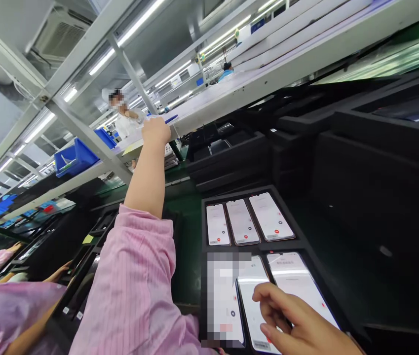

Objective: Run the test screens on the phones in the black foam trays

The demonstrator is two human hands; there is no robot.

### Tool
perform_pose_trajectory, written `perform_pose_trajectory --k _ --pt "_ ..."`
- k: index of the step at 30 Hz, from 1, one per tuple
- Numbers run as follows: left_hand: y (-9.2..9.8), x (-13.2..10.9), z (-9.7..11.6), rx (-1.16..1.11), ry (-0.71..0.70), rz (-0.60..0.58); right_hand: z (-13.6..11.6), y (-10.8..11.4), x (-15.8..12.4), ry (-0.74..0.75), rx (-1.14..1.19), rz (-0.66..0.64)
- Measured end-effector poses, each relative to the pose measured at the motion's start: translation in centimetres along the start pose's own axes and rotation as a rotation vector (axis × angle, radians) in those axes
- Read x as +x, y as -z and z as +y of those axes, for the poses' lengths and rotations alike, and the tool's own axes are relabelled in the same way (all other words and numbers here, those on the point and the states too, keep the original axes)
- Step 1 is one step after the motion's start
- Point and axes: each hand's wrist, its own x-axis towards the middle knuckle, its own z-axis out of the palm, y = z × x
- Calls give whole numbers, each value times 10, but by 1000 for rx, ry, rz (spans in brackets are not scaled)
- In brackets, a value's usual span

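Note:
My left hand (156,129) reaches up to the raised shelf, its fingers curled closed at the shelf's edge. A slim blue pen-like thing (171,119) shows right beside it; whether the fingers grip it I cannot tell. Lower right, my right hand (298,320) hovers over a black foam tray (253,249), fingers loosely bent, thumb apart, holding nothing visible. Several phones with lit white screens lie in the tray's slots. The lower middle phone (255,291) is partly covered by my right hand, as is the lower right phone (296,273). An upper right phone (271,217) is fully visible.
Stacked black trays (231,160) stand behind and to the right. A blue bin (76,158) hangs by the shelf (227,106). At left, a co-worker's pink sleeve (17,305) and arms are near other trays. Another person (126,118) is beyond the shelf.

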Motion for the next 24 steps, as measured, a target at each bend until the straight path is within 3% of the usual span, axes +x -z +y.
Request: perform_pose_trajectory --k 2,4,9,12,13,15,16,20,22,24 --pt "-4 3 -1 5 11 -70 -1 1 0 19 -6 -8" --pt "-6 6 -7 7 -32 -62 -2 2 1 70 -12 -8" --pt "-3 8 -26 -74 -204 103 1 5 6 221 9 46" --pt "-11 -28 -24 -166 -341 290 5 8 5 317 38 158" --pt "-17 -55 -21 -219 -447 411 7 10 3 362 39 214" --pt "-29 -132 -11 -362 -708 632 11 14 0 459 40 361" --pt "-34 -180 -6 -451 -819 625 14 16 -2 498 44 442" --pt "-47 -370 3 -667 -737 22 23 18 -24 552 95 686" --pt "-58 -434 -5 -724 -594 -182 24 21 -39 559 103 745" --pt "-74 -468 -19 -724 -429 -263 22 29 -50 533 6 763"
